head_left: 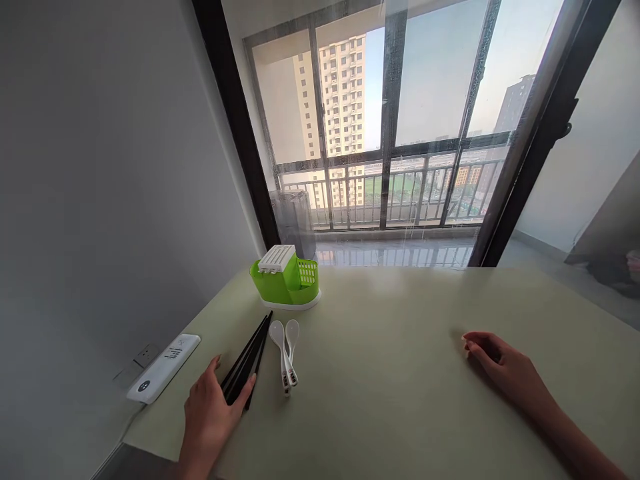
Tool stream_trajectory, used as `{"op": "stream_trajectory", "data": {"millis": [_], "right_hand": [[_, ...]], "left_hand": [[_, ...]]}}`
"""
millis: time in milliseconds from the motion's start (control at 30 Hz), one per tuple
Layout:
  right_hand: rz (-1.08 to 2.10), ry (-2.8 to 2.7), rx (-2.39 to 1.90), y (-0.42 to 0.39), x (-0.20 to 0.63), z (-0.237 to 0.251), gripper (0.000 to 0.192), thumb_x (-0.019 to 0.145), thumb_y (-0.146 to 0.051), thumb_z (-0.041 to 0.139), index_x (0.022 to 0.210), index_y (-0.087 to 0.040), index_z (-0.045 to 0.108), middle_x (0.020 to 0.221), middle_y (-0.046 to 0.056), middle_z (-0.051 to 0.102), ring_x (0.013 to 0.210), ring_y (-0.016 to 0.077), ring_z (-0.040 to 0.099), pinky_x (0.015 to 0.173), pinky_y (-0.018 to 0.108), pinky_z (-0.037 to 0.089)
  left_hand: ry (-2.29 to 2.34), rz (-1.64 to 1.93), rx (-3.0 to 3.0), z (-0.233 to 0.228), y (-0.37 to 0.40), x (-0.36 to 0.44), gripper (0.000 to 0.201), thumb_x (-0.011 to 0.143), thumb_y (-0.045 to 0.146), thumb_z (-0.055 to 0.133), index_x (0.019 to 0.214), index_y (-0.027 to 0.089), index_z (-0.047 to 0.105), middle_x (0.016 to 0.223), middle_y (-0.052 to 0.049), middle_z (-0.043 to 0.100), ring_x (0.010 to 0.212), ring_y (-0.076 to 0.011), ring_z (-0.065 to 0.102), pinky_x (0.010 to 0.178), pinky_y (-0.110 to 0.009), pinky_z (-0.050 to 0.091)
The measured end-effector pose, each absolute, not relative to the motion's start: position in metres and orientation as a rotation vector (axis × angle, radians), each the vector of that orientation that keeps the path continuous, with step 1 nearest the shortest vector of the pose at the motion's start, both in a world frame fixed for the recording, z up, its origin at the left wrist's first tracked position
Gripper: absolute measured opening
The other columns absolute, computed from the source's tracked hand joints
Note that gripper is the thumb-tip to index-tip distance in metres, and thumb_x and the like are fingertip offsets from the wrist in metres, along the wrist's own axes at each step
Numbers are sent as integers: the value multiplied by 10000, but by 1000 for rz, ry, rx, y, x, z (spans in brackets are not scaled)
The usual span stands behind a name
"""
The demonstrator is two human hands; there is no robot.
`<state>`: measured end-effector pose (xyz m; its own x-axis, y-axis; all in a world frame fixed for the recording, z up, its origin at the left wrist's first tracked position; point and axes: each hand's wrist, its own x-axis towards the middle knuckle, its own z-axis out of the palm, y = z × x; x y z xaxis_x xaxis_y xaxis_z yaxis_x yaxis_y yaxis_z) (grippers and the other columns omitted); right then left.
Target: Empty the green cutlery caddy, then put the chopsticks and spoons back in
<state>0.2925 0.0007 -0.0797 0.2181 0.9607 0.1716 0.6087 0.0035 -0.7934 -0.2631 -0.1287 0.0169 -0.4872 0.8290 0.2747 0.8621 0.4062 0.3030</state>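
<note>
A bundle of black chopsticks lies slantwise on the table. My left hand straddles its near end, thumb at the right side and fingers spread at the left, not closed round it. Just right of the chopsticks are several white spoons, bowls pointing away and patterned handles overlapping. Behind them stands a green utensil caddy with a white slotted top and white base. Far to the right, my right hand rests on the table, its fingers curled and tips together, with nothing visible in them.
The pale green table reaches back to a dark-framed glass door. A white power strip with a cable lies along its left edge, beside the grey wall. Through the glass are a balcony railing and tall buildings.
</note>
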Motion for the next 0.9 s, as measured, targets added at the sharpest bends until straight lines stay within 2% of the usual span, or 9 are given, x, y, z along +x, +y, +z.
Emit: {"op": "stream_trajectory", "data": {"millis": [133,400,633,733,900], "right_hand": [[548,-1489,-1704,0,292,-79,473,789,-633,535,1028,-263,706,956,30,802,842,265,739,742,364,540],[579,-1476,-1699,-2,289,-74,450,773,-617,540,1007,-267,701,944,19,798,833,252,736,733,343,546],[580,-1462,-1652,-2,285,-68,439,757,-618,552,971,-265,702,897,33,796,801,259,742,739,349,560],[588,-1462,-1653,-1,285,-68,438,748,-620,552,960,-269,706,891,31,801,812,268,749,742,355,564],[589,-1476,-1650,1,285,-68,439,764,-618,542,978,-270,703,922,27,803,825,264,746,746,356,558]], "left_hand": [[-2704,-564,-1565,25,-128,-263,1057,769,780,455,1511,41,314,1476,-249,535,1334,-429,523,1037,-524,471],[-2753,-394,-1636,33,-116,-258,974,786,677,460,1511,46,302,1414,-225,601,1285,-400,582,975,-482,512],[-2721,-256,-1624,37,-104,-255,835,816,578,444,1459,53,359,1357,-212,641,1252,-388,604,932,-458,513],[-2746,-206,-1636,44,-102,-255,767,835,520,447,1445,62,375,1297,-195,680,1177,-379,653,892,-446,518],[-2742,-6,-1685,60,-95,-255,754,836,439,476,1446,10,371,1128,-186,736,1020,-360,717,824,-422,513]]}}
